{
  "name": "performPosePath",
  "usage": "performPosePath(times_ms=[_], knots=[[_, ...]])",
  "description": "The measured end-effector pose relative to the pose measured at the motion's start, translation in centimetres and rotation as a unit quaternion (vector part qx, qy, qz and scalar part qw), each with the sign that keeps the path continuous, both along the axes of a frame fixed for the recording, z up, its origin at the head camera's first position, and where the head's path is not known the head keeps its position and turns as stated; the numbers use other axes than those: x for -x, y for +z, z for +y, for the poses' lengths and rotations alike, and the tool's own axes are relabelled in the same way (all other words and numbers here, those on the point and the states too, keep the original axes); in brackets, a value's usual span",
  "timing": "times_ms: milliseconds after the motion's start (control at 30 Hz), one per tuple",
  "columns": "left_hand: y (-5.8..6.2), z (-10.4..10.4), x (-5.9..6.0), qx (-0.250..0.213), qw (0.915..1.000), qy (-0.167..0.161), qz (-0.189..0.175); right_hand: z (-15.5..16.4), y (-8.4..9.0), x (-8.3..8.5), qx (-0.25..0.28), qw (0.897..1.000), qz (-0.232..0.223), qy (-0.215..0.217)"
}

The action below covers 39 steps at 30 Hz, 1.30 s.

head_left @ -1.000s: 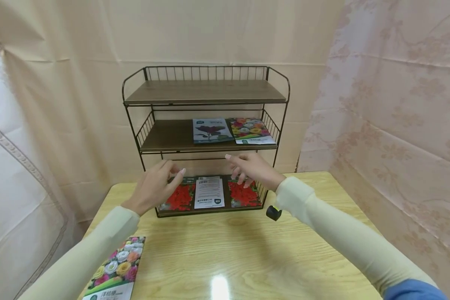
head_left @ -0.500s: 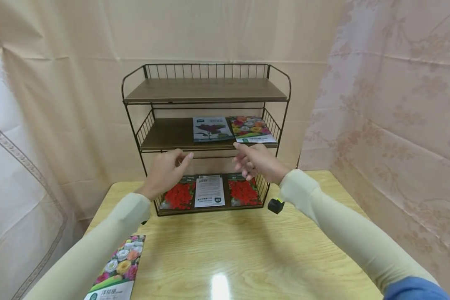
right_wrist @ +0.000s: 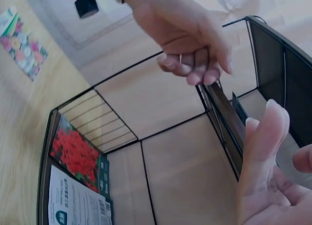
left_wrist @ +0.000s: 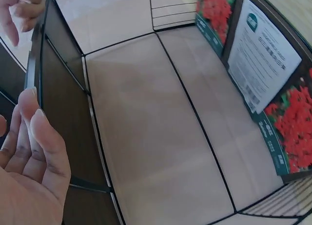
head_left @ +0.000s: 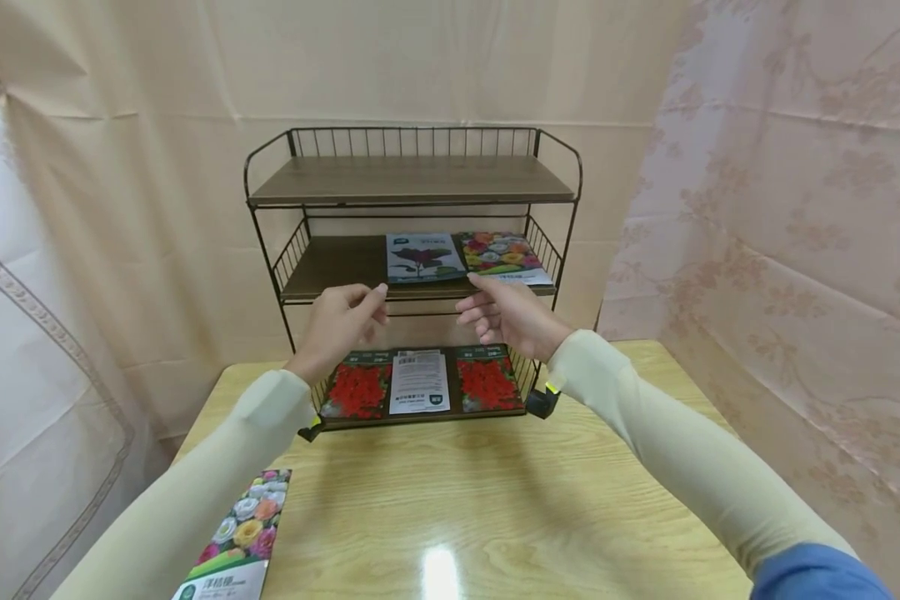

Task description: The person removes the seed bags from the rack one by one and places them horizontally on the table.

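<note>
A three-tier wire rack (head_left: 412, 182) with dark wooden shelves stands at the back of the table. Its middle shelf carries a dark seed packet (head_left: 423, 257) and a colourful flower packet (head_left: 504, 257). Two red flower packets (head_left: 360, 390) (head_left: 489, 383) flank a white-backed packet (head_left: 418, 382) on the bottom shelf. My left hand (head_left: 348, 317) and right hand (head_left: 506, 315) hover side by side just before the middle shelf's front edge, fingers relaxed, holding nothing. In the left wrist view the left hand (left_wrist: 29, 176) shows beside the shelf edge, with the white-backed packet (left_wrist: 263, 54) below.
A flower seed packet (head_left: 232, 542) lies on the light wooden table (head_left: 495, 500) near my left forearm. Pale curtains close in the left, back and right sides. The rack's top shelf (head_left: 412, 179) carries nothing.
Both hands rose from the level of the bottom shelf to the front edge of the middle shelf and came a little closer together. The packets have not moved.
</note>
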<state>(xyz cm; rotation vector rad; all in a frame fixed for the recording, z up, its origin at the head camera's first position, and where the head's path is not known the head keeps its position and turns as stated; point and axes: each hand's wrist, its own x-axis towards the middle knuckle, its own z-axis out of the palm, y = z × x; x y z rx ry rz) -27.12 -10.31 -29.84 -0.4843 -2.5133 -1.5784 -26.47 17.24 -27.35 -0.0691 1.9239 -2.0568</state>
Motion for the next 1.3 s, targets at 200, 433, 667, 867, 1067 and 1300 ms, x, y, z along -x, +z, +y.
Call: performPosePath(times_ms=[200,433,667,867,1067,1300], knots=[[0.7,0.9,0.6,-0.059,0.9921,-0.037,-0.104,-0.5,0.2,0.5,0.019,1.000,-0.018,-0.014],[1.2,1.1,1.3,-0.110,0.9733,-0.043,-0.197,-1.5,0.3,0.8,0.041,0.998,-0.049,-0.022],[1.4,1.2,1.3,-0.119,0.9693,-0.046,-0.210,-2.2,0.3,1.0,0.055,0.995,-0.073,-0.043],[1.3,1.4,1.4,-0.116,0.9688,-0.040,-0.215,-2.9,0.3,1.3,0.040,0.995,-0.081,-0.044],[1.0,1.6,1.4,-0.109,0.9694,-0.038,-0.217,-2.7,0.0,1.5,0.027,0.995,-0.090,-0.046],[0.7,1.8,1.2,-0.107,0.9709,-0.034,-0.212,-2.1,-0.1,1.2,0.036,0.995,-0.088,-0.039]])
